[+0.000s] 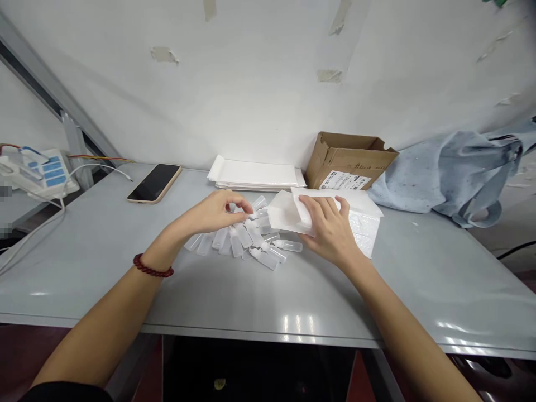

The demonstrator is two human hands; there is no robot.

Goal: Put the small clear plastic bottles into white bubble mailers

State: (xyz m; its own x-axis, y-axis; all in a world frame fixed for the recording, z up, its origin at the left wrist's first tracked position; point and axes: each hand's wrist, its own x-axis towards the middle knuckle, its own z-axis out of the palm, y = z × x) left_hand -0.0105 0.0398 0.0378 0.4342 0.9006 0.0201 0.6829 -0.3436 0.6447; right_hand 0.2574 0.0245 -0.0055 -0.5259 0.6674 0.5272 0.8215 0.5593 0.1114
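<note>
A loose pile of small translucent plastic dropper bottles [265, 258] lies on the grey table, several of them with caps. Above the pile's far side is my left hand [218, 211], thumb and forefinger pinched at the tip of one bottle [260, 213]; the other fingers curl behind. My right hand [329, 229] grips a white bubble mailer [363, 223] just right of the pile, thumb beneath and fingers over its top. The mailer's mouth gapes to the left, facing the bottles. What lies inside it is hidden.
More white mailers [257, 173] are stacked at the back by the wall. Beside them stands an open cardboard box [352, 162], with a light blue cloth bag [435, 173] to its right. A phone [154, 183], a white cable [98, 166] and a power strip [46, 170] are on the left.
</note>
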